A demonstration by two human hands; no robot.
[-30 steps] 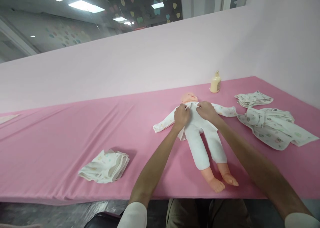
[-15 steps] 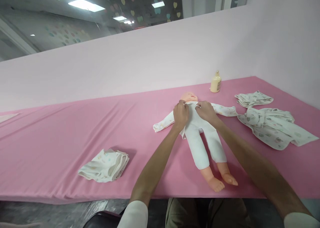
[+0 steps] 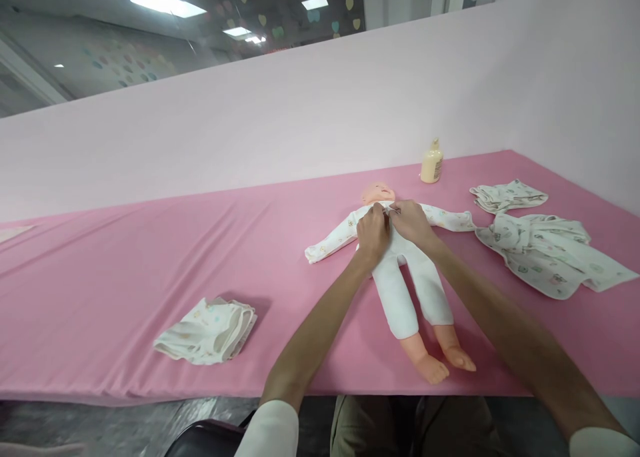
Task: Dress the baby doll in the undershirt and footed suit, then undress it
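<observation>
A baby doll (image 3: 400, 277) lies face up on a pink surface (image 3: 125, 270), head toward the pale pink wall (image 3: 250, 130) and bare feet toward the near edge, right of the middle of the view. It is dressed in a white garment (image 3: 425, 290) with lightly printed sleeves spread out to either side. A person's left hand (image 3: 373, 233) and right hand (image 3: 410, 220) meet on the doll's upper chest, just below the chin. Each grip is pressed together, fingertips pinching the garment's front edges at the neckline, and the two hands touch or nearly touch each other. Both forearms reach in from the bottom of the view, with white cuffs at the edge.

A cream bottle (image 3: 431, 163) stands upright near the wall, behind the doll's head and well apart from the hands. A printed garment (image 3: 545, 253) lies loose on the right, with a smaller printed cloth (image 3: 507, 195) just behind it. A folded cloth (image 3: 207, 322) rests on the left, near the front edge.
</observation>
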